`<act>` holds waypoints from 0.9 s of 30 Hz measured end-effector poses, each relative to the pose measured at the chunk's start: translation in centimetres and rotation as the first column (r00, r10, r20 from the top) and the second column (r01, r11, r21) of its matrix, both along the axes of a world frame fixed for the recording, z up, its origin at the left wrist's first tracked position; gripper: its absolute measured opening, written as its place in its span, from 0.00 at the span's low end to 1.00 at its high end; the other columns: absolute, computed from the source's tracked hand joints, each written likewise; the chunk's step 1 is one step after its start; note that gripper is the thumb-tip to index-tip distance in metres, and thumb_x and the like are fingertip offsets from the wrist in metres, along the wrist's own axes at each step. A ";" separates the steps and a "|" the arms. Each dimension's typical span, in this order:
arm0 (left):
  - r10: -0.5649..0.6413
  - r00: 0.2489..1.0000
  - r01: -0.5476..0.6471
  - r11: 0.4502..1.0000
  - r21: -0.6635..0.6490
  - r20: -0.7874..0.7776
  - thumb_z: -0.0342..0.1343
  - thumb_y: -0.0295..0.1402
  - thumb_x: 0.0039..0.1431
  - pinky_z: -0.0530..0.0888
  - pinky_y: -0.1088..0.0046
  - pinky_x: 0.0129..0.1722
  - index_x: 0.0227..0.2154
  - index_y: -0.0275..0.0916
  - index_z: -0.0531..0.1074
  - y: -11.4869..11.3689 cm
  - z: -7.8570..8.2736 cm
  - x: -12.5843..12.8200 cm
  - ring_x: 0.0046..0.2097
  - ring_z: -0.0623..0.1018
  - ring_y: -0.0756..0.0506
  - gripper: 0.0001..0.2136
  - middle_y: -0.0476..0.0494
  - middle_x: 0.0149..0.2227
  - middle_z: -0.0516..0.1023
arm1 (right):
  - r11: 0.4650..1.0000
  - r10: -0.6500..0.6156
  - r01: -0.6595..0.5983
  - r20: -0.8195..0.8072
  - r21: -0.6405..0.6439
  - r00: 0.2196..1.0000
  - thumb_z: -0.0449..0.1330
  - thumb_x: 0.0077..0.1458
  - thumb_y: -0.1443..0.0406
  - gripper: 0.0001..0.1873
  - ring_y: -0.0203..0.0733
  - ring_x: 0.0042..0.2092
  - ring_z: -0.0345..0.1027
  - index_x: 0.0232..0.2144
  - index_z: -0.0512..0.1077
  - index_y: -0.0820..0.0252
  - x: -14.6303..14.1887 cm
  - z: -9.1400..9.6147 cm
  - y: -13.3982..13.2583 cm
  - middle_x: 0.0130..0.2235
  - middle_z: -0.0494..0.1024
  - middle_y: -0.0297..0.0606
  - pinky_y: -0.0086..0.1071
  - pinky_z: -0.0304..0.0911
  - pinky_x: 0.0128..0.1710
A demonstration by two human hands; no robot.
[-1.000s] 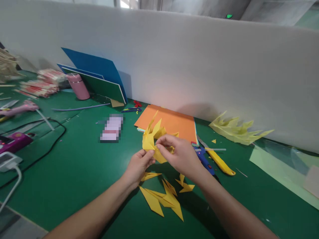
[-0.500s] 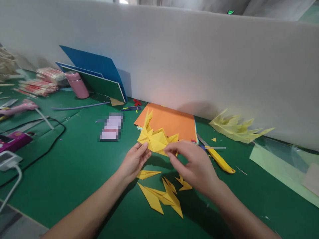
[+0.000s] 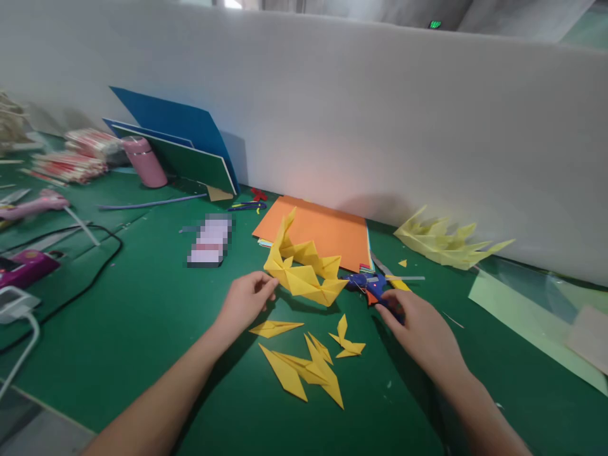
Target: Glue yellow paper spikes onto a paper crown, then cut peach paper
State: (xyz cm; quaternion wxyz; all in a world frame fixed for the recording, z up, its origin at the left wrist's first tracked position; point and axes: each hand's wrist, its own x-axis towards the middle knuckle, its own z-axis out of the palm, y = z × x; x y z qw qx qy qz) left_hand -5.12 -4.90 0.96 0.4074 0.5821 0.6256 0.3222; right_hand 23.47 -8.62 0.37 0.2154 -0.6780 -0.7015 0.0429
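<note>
- While the left hand (image 3: 247, 301) pinches the left tip of the yellow spiky paper piece (image 3: 304, 275) between thumb and fingers, that piece sits low over the green mat (image 3: 142, 316), just in front of the orange paper stack (image 3: 323, 231).
- Right hand (image 3: 420, 329) is curled shut around the grip of the blue glue gun (image 3: 373, 283). The nozzle points left at the right end of the spiky piece, touching or very nearly, can't tell which.
- Between the two forearms, a few loose yellow folded bits (image 3: 304, 373) lie flat on the mat, close together but apart from the held piece.
- Just behind the gun, a sliver of a yellow cutter (image 3: 397, 285) pokes out; the rest is hidden by the gun and hand.
- Off to the right, a pale yellow spiky strip (image 3: 446, 244) lies against the white wall (image 3: 380, 126).
- Far left by the wall there's a pink bottle (image 3: 145, 163), standing just in front of a blue board (image 3: 185, 123) that leans back against the wall.
</note>
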 end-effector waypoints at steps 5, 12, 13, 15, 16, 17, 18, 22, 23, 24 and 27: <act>-0.221 0.812 0.288 0.957 0.041 -0.540 0.49 0.38 0.57 0.60 0.72 0.27 0.22 0.40 0.69 -0.9 1.4 -1.1 0.27 0.70 0.47 0.12 0.48 0.24 0.73 | 0.997 -0.022 0.022 0.008 0.077 1.000 0.52 0.52 0.57 0.12 0.47 0.33 0.68 0.31 0.68 0.58 0.7 -0.9 0.0 0.31 0.73 0.42 0.38 0.63 0.33; -0.479 0.696 0.543 0.839 -0.044 -0.535 0.57 0.34 0.50 0.63 0.71 0.32 0.27 0.39 0.68 -2.8 1.3 -1.9 0.36 0.69 0.44 0.05 0.46 0.33 0.70 | 0.994 -0.106 0.103 -0.065 -0.038 0.992 0.54 0.49 0.57 0.15 0.48 0.35 0.70 0.37 0.67 0.59 0.5 -1.6 0.4 0.36 0.75 0.43 0.38 0.63 0.34; -0.482 0.704 0.548 0.836 -0.034 -0.521 0.55 0.33 0.51 0.63 0.71 0.32 0.26 0.39 0.67 -2.9 1.1 -1.9 0.35 0.69 0.45 0.05 0.46 0.32 0.69 | 0.991 -0.129 0.124 -0.094 -0.060 0.987 0.55 0.47 0.57 0.16 0.47 0.34 0.70 0.38 0.66 0.58 0.6 -1.9 0.5 0.36 0.75 0.42 0.38 0.63 0.32; -0.488 0.719 0.562 0.827 0.002 -0.495 0.53 0.32 0.52 0.63 0.71 0.32 0.25 0.39 0.66 -2.9 0.8 -2.0 0.34 0.68 0.46 0.04 0.47 0.30 0.68 | 0.985 -0.168 0.158 -0.174 -0.072 0.970 0.55 0.46 0.59 0.17 0.47 0.33 0.70 0.40 0.65 0.58 0.7 -2.3 0.6 0.34 0.75 0.40 0.37 0.63 0.31; -0.490 0.725 0.568 0.823 0.016 -0.484 0.52 0.31 0.52 0.63 0.71 0.32 0.24 0.39 0.65 -2.9 0.7 -2.0 0.33 0.68 0.46 0.04 0.48 0.29 0.68 | 0.983 -0.184 0.173 -0.229 -0.067 0.956 0.56 0.45 0.59 0.17 0.46 0.33 0.70 0.39 0.65 0.58 0.8 -2.5 0.7 0.33 0.75 0.39 0.37 0.64 0.31; -0.494 0.729 0.571 0.821 0.022 -0.474 0.51 0.30 0.53 0.62 0.71 0.32 0.24 0.39 0.65 -2.8 0.7 -1.9 0.32 0.68 0.46 0.04 0.48 0.29 0.68 | 0.980 -0.197 0.187 -0.294 -0.060 0.935 0.56 0.44 0.59 0.17 0.46 0.33 0.70 0.39 0.65 0.57 0.9 -2.6 0.8 0.32 0.74 0.39 0.37 0.64 0.31; -0.498 0.734 0.571 0.820 0.024 -0.463 0.51 0.29 0.52 0.62 0.71 0.32 0.24 0.39 0.65 -2.8 0.7 -1.9 0.32 0.68 0.47 0.04 0.48 0.28 0.68 | 0.978 -0.208 0.203 -0.365 -0.055 0.908 0.56 0.43 0.59 0.17 0.46 0.33 0.70 0.37 0.65 0.57 1.1 -2.7 0.9 0.32 0.74 0.39 0.37 0.64 0.31; -0.512 0.758 0.569 0.822 0.027 -0.405 0.50 0.28 0.53 0.62 0.72 0.32 0.26 0.40 0.67 -3.0 1.1 -1.7 0.32 0.68 0.46 0.03 0.48 0.29 0.69 | 0.970 -0.235 0.216 -0.658 -0.112 0.715 0.60 0.39 0.57 0.21 0.43 0.31 0.68 0.37 0.65 0.57 1.6 -2.3 1.0 0.32 0.73 0.37 0.36 0.64 0.30; -0.517 0.765 0.570 0.821 0.032 -0.384 0.50 0.29 0.53 0.62 0.72 0.32 0.27 0.40 0.67 -3.0 1.2 -1.6 0.32 0.68 0.47 0.03 0.47 0.30 0.70 | 0.969 -0.243 0.195 -0.710 -0.150 0.661 0.61 0.38 0.56 0.21 0.42 0.29 0.66 0.37 0.66 0.57 1.6 -2.1 1.0 0.30 0.72 0.35 0.35 0.63 0.28; -0.521 0.770 0.572 0.820 0.037 -0.368 0.50 0.29 0.54 0.63 0.72 0.32 0.28 0.40 0.68 -3.1 1.3 -1.5 0.33 0.69 0.47 0.03 0.46 0.33 0.70 | 0.967 -0.253 0.164 -0.748 -0.193 0.614 0.62 0.38 0.56 0.20 0.40 0.27 0.65 0.35 0.67 0.58 1.6 -1.8 0.9 0.27 0.71 0.33 0.33 0.61 0.26; -0.517 0.768 0.567 0.824 0.024 -0.377 0.50 0.30 0.54 0.64 0.72 0.34 0.31 0.40 0.70 -3.1 1.6 -1.2 0.35 0.70 0.46 0.04 0.45 0.35 0.71 | 0.952 -0.283 0.037 -0.824 -0.305 0.491 0.65 0.35 0.56 0.19 0.36 0.24 0.61 0.28 0.67 0.59 1.0 -1.1 0.7 0.21 0.67 0.29 0.30 0.58 0.24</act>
